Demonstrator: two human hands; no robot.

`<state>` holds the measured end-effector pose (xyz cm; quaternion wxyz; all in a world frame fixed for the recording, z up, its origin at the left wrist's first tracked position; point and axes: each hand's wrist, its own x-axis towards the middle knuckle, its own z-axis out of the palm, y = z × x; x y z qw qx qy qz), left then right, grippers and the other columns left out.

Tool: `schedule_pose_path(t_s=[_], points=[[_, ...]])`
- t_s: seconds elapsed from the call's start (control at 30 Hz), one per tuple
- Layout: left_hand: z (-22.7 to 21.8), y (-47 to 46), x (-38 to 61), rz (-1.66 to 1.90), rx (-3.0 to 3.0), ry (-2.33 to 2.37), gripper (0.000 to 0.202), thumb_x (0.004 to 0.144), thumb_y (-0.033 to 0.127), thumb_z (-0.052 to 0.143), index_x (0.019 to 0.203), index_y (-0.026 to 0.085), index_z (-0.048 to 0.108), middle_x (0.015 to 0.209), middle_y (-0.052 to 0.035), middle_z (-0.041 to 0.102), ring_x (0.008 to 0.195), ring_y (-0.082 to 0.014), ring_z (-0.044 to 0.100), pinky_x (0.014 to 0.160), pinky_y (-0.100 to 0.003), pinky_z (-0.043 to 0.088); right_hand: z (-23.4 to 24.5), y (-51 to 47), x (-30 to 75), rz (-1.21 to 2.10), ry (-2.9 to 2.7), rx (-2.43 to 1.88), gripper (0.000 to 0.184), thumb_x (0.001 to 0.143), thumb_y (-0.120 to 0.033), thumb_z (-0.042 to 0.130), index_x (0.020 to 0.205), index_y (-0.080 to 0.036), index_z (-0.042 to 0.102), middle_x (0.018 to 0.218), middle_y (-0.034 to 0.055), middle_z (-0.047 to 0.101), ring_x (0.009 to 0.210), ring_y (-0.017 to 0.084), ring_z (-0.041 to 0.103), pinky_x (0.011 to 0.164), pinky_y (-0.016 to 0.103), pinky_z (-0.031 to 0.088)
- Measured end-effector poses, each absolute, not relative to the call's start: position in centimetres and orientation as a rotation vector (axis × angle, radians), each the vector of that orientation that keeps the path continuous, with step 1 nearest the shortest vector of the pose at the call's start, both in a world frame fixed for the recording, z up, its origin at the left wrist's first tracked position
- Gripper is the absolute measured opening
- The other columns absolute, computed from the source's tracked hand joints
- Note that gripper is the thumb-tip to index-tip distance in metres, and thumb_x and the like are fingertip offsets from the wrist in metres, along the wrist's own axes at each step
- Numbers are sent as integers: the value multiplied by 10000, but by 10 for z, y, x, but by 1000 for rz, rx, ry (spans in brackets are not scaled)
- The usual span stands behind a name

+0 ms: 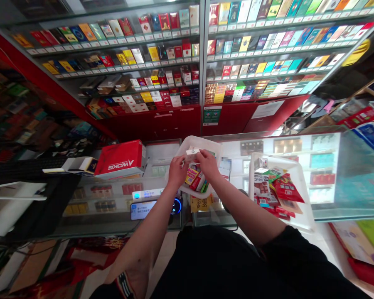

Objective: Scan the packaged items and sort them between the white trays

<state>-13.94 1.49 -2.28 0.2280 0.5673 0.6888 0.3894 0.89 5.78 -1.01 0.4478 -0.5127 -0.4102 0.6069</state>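
Note:
Between my two hands, above a white plastic basket, is a small white box. The fingers of my left hand close on the box's left side. My right hand grips its right side with thumb and fingers. Beneath them in the basket lie several small colourful packets, among them a yellow and pink packet and a red one. The print on the white box is too small to read.
A white tray with red snack packets stands to the right on the glass counter. Left are a red box and a lit phone-like screen. Shelves of cigarette packs rise behind.

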Motion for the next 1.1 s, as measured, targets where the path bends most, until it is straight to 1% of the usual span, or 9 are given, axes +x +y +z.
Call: schedule_pose_path(t_s=[0.07,0.13,0.27,0.37,0.47,0.6,0.7,0.9,1.1], points=[[-12,9,-133,1094,1731,1961,293,966,283,666,1230,234,781,1190,-107,713,1134,-285,628,1071,-434,483,-4,51,17,1439,-1063,-1228,287,917,-400,601,1096,-237,756,1036,26,780,859,188,717,780,312,590],[-2,3,-126,1122,1827,1988,279,974,303,670,1222,238,780,1173,-108,712,1147,-300,612,1089,-456,461,2,45,25,1396,-1115,-1201,308,933,-400,589,1128,-231,757,1039,33,783,856,196,729,770,321,594],[8,-5,-112,1153,1843,1867,207,948,265,684,1131,227,773,1079,-76,730,1034,-261,652,992,-399,501,13,34,46,1305,-1197,-1235,324,944,-381,608,1182,-226,764,1058,45,794,916,217,730,876,374,599],[3,-8,-101,1164,1653,1803,177,907,285,718,1065,223,767,1007,-49,752,911,-227,674,881,-354,528,18,27,63,1219,-1296,-1244,304,913,-338,666,1173,-227,777,1150,60,786,956,225,719,969,408,578],[-7,-9,-87,1207,1366,1675,285,868,343,751,1122,212,760,1007,-46,791,870,-222,707,844,-348,555,17,22,84,1136,-1415,-1258,314,865,-266,699,1165,-224,783,1185,75,763,919,217,695,996,423,564],[-14,-12,-62,1302,1162,1502,402,801,376,805,1151,187,745,1090,-71,817,981,-251,749,928,-382,582,10,18,114,1035,-1480,-1362,411,800,-167,686,1199,-223,767,1186,80,733,919,215,657,1022,437,550],[-13,-17,-41,1324,1103,1421,431,769,386,832,1135,180,738,1116,-79,818,1031,-259,750,961,-400,586,6,17,135,1095,-1477,-1375,410,786,-155,688,1182,-227,764,1137,61,752,867,208,655,991,435,556],[-14,-25,-6,1351,1031,1329,481,746,426,878,1126,174,724,1142,-90,809,1077,-260,750,1018,-415,570,-2,13,167,1265,-1470,-1231,257,828,-208,687,1072,-244,758,929,-2,768,849,211,670,878,365,557],[-22,-28,9,1435,1036,1383,501,772,473,859,1155,194,697,1128,-76,798,1057,-243,753,985,-393,589,-3,7,188,1171,-1511,-1235,200,851,-208,667,1033,-250,738,896,-11,742,838,201,638,852,329,521]])
